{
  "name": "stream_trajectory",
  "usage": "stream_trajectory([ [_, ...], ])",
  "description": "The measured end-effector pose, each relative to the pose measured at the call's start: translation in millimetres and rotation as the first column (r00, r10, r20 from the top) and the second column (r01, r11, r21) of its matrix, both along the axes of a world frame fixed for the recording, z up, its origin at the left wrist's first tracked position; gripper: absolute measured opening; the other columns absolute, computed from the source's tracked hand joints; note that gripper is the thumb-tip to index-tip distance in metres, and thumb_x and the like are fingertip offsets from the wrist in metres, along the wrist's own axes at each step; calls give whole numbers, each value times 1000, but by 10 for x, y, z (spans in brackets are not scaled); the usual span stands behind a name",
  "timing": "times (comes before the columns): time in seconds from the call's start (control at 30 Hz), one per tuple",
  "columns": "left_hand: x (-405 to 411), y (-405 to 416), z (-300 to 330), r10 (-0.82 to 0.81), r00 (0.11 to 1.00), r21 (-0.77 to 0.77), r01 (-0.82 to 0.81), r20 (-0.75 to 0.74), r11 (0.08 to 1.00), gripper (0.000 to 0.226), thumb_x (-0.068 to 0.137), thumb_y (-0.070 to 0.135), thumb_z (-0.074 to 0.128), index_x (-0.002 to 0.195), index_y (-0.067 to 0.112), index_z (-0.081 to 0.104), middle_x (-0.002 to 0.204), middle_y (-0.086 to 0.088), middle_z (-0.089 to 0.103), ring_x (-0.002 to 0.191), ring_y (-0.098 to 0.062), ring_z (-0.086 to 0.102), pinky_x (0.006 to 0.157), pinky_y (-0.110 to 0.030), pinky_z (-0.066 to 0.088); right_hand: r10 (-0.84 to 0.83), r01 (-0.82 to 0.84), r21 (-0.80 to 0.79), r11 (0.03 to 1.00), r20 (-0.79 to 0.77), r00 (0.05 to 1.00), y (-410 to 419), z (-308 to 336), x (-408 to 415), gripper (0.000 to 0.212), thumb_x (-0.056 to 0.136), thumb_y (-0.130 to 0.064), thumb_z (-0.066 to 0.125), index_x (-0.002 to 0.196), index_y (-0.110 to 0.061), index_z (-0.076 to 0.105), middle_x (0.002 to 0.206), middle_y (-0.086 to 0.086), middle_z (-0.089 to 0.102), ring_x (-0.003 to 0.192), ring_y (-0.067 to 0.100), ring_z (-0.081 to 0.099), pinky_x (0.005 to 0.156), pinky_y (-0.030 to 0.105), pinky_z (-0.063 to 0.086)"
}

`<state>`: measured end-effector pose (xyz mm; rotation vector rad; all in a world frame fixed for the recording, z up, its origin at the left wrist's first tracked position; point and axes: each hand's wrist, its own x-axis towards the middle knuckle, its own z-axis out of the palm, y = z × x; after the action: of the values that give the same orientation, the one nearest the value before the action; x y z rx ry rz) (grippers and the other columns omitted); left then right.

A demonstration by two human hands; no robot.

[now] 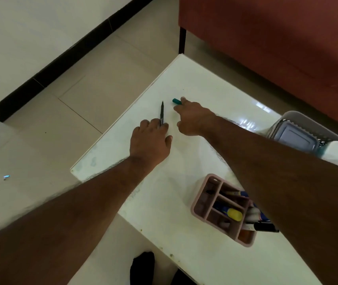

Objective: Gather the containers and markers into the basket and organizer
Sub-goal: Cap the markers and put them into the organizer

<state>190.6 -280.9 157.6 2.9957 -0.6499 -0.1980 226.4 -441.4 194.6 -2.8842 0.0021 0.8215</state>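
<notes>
A thin black marker (162,111) lies on the white table (201,83), and my left hand (150,140) rests over its near end with the fingers closing on it. A teal marker (176,101) lies just to the right; my right hand (192,118) reaches over it, fingertips touching it, most of the marker hidden. The pink organizer (200,199) stands near the front right with several markers in its compartments. A white basket (287,117) at the right edge holds a grey-lidded container (295,138).
The table's left edge and far corner are close to both hands, with tiled floor (94,89) beyond. A red-brown sofa (277,38) stands behind the table. A dark foot (142,268) shows below the near edge.
</notes>
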Motion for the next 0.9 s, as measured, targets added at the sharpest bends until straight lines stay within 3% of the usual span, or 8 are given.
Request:
stream_trajectory([
  [0.13, -3, 29, 39, 75, 997, -95, -77, -26, 992, 31, 98, 33, 48, 115, 12, 65, 107, -9, 62, 98, -28, 58, 78, -36, 49, -7, 10, -46, 999, 66, 998, 16, -75, 4, 58, 95, -34, 54, 148, -15, 37, 158, 5, 26, 139, 26, 34, 108, 45, 40],
  [0.27, -18, 78, 67, 193, 972, -170, -215, -137, 962, 20, 99, 22, 48, 106, 12, 64, 103, -11, 58, 89, -29, 62, 76, -37, 54, -67, 83, -70, 994, 212, 975, 7, -69, -53, 27, 92, -24, 59, 116, -12, 61, 118, 7, 56, 110, 29, 57, 84, 36, 50],
  [0.37, -71, 96, 117, 247, 947, -243, -293, -204, 925, 11, 96, 17, 52, 104, 12, 58, 101, -10, 59, 89, -31, 61, 71, -34, 46, -122, 137, -60, 989, 207, 971, -5, -82, -131, 13, 85, -6, 53, 94, -14, 58, 99, 6, 60, 98, 31, 62, 72, 31, 45],
  [0.43, -131, 95, 156, 287, 926, -299, -354, -244, 886, 14, 94, 15, 57, 106, 13, 52, 102, -7, 61, 90, -29, 60, 71, -32, 39, -306, 295, 81, 952, 184, 934, -44, -43, -155, 21, 85, -7, 55, 105, -11, 54, 103, 9, 62, 97, 32, 62, 75, 32, 49],
  [0.53, -249, 83, 219, 310, 892, -387, -426, -328, 818, 34, 93, 17, 61, 124, 17, 46, 109, 0, 64, 97, -22, 61, 76, -29, 39, -702, 618, 562, 549, -91, 706, -131, 175, -195, 48, 84, -3, 69, 124, -14, 47, 107, 15, 61, 90, 30, 71, 77, 39, 62],
  [0.57, -287, 86, 244, 305, 892, -407, -428, -332, 807, 37, 94, 18, 61, 128, 18, 47, 111, 2, 64, 99, -20, 61, 78, -29, 40, -753, 653, 674, 346, -216, 622, -156, 295, -232, 51, 83, 0, 71, 126, -16, 48, 106, 15, 62, 87, 28, 73, 72, 37, 62],
  [0.63, -367, 91, 294, 263, 923, -441, -367, -281, 819, 31, 95, 21, 61, 125, 19, 55, 112, 2, 62, 99, -18, 61, 80, -28, 43, -771, 621, 771, 142, -308, 557, -220, 507, -315, 40, 87, -3, 71, 122, -16, 56, 106, 14, 67, 81, 21, 75, 70, 34, 63],
  [0.9, -633, 7, 561, 144, 984, -562, -179, -106, 808, 23, 92, 22, 62, 115, 19, 62, 103, 4, 60, 72, -10, 49, 67, -23, 39, -830, 519, 855, 3, -287, 478, -421, 776, -768, 18, 94, -24, 66, 110, -14, 65, 98, 7, 75, 85, 18, 74, 71, 34, 62],
])
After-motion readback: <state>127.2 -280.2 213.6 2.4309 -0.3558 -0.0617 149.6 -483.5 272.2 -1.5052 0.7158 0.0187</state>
